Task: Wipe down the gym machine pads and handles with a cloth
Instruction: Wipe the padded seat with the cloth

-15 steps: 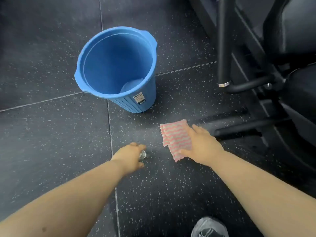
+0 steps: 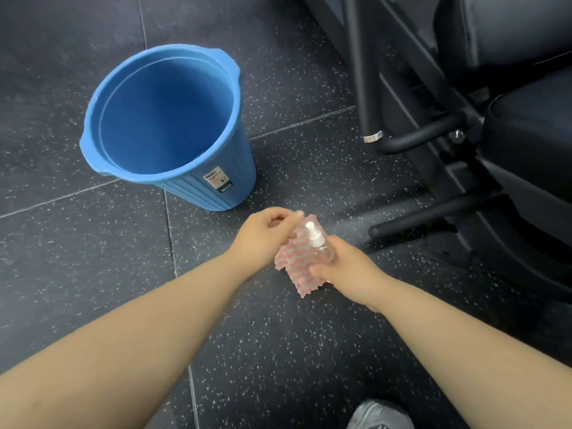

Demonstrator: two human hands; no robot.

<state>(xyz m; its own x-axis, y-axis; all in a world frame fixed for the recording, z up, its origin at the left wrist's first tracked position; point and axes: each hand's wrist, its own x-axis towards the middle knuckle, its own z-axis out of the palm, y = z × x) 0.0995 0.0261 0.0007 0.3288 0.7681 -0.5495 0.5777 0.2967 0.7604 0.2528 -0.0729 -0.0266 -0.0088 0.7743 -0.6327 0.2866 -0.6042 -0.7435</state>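
A person crouched on a speckled rubber floor (image 2: pixel 93 274) readies a cloth (image 2: pixel 291 264) for cleaning. The right hand (image 2: pixel 346 267) is wrapped round the body of a small clear spray bottle (image 2: pixel 322 246) and has the pink-and-grey striped cloth caught in the same grip. The cloth hangs out to the left and near side of the fingers, just above the floor. The left hand (image 2: pixel 263 233) sits just left of the bottle's white nozzle (image 2: pixel 311 232) with fingers curled and thumb drawn in; blur hides whether it pinches a cap, a corner of the cloth or nothing.

A blue bucket (image 2: pixel 85 147) stands on the floor to the far left. The machine's black handle (image 2: pixel 411 140) and dark pad (image 2: pixel 526 134) wait at the far right, well apart from the hands and not yet touched. A grey shoe (image 2: pixel 380 416) shows at the near edge.

The cloth looks thin, light and limp. It should drape and bunch readily, so it is likely best gathered or folded into the palm as a flat wad for the pad and wrapped round the bar for the handle. The bottle seems light and smooth-sided, and could turn slippery once wet. A hold round its middle, one finger free for the nozzle, looks safest.
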